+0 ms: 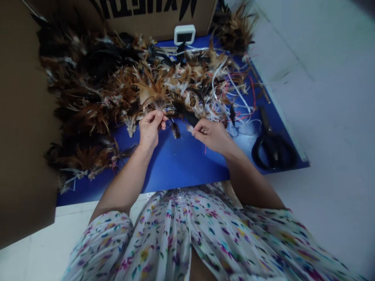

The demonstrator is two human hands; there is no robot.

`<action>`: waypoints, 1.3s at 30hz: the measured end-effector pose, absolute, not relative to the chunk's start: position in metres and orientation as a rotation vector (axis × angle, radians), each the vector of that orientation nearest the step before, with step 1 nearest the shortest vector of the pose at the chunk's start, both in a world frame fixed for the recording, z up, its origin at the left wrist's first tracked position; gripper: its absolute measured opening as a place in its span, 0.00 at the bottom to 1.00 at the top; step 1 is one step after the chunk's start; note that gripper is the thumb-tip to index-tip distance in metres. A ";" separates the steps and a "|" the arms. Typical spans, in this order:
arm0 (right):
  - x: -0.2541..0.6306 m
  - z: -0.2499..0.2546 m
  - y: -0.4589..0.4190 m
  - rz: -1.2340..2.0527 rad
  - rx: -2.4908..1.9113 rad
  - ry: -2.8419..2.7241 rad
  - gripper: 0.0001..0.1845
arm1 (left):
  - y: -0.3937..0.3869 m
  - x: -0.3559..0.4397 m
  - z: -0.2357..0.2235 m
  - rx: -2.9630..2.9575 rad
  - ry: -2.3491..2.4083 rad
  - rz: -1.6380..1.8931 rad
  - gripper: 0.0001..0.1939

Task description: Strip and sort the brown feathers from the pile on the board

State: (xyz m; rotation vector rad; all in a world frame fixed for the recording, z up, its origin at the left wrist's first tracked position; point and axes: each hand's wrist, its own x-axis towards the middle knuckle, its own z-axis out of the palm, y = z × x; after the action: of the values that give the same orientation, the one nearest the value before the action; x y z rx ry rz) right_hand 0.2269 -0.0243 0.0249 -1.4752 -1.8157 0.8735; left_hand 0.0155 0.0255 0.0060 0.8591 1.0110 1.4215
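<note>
My left hand is pinched shut on the quill ends of a fan of brown feathers, held just above a blue board. My right hand is closed in a pinch on a small dark feather at its fingertips. A short black feather lies or hangs between the two hands. Both hands are at the near edge of a big heap of brown and black feathers.
Black scissors lie on the board's right side. Tangled white and red strings sit right of the heap. A cardboard wall stands at left, a printed box at the back with a small white device.
</note>
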 end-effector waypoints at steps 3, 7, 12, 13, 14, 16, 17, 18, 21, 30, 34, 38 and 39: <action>0.231 0.027 -0.017 0.732 -1.503 -1.829 0.04 | 0.025 0.016 0.007 0.842 1.017 1.425 0.12; 0.227 0.032 -0.006 0.373 -1.568 -2.013 0.07 | 0.025 0.016 0.008 0.827 1.004 1.436 0.12; 0.196 0.039 0.000 0.312 -1.629 -2.281 0.07 | 0.026 0.014 0.009 0.806 1.018 1.422 0.13; 0.189 0.039 0.000 0.350 -1.663 -2.329 0.09 | 0.026 0.014 0.009 0.803 1.016 1.423 0.13; 0.183 0.039 0.000 0.382 -1.698 -2.369 0.10 | 0.026 0.014 0.009 0.803 1.016 1.424 0.13; 0.175 0.039 0.001 0.449 -1.753 -2.420 0.10 | 0.026 0.014 0.009 0.805 1.018 1.425 0.13; 0.174 0.038 0.001 0.483 -1.768 -2.430 0.09 | 0.026 0.014 0.009 0.807 1.019 1.425 0.13; 0.174 0.037 0.001 0.514 -1.774 -2.428 0.08 | 0.026 0.014 0.009 0.808 1.019 1.425 0.13; 0.181 0.031 0.003 0.540 -1.747 -2.362 0.08 | 0.027 0.014 0.008 0.807 1.012 1.428 0.14; 0.209 0.012 0.011 0.812 -1.497 -1.766 0.07 | 0.026 0.013 0.006 0.807 1.007 1.403 0.12; 0.213 0.009 0.016 0.976 -1.379 -1.605 0.04 | 0.026 0.013 0.006 0.796 1.015 1.397 0.11; 0.215 0.003 0.020 0.998 -1.327 -1.541 0.11 | 0.027 0.011 0.006 0.791 1.000 1.415 0.12; 0.216 0.002 0.020 0.971 -1.330 -1.545 0.11 | 0.028 0.011 0.007 0.789 1.005 1.417 0.12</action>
State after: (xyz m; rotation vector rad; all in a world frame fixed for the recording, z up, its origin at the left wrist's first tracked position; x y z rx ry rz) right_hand 0.2158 0.0202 0.0024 -1.3299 -1.5449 0.9715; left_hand 0.0107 0.0277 0.0069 0.7891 1.0047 1.4172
